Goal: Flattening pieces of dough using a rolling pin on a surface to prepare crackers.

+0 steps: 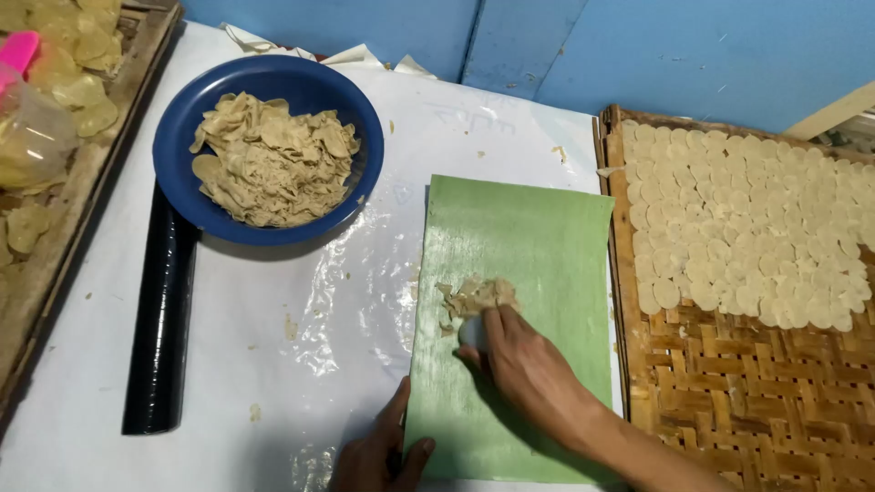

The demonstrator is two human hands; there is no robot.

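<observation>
A green banana-leaf sheet [538, 246] lies flat on the white-covered table. My right hand [519, 360] rests on its middle, closed on a small pale round tool [472, 332] that presses against a little heap of beige dough scraps [476, 295]. My left hand [378, 456] lies at the leaf's near left corner, thumb on the leaf edge, holding it down. A blue bowl [182, 182] heaped with thin beige scraps [273, 159] sits to the far left of the leaf.
A woven bamboo tray [747, 401] at the right carries several rows of pale round discs [747, 219]. A black roll [162, 337] lies left of the leaf. Another tray of yellowish pieces [73, 82] and a clear container [32, 128] stand far left. Blue wall behind.
</observation>
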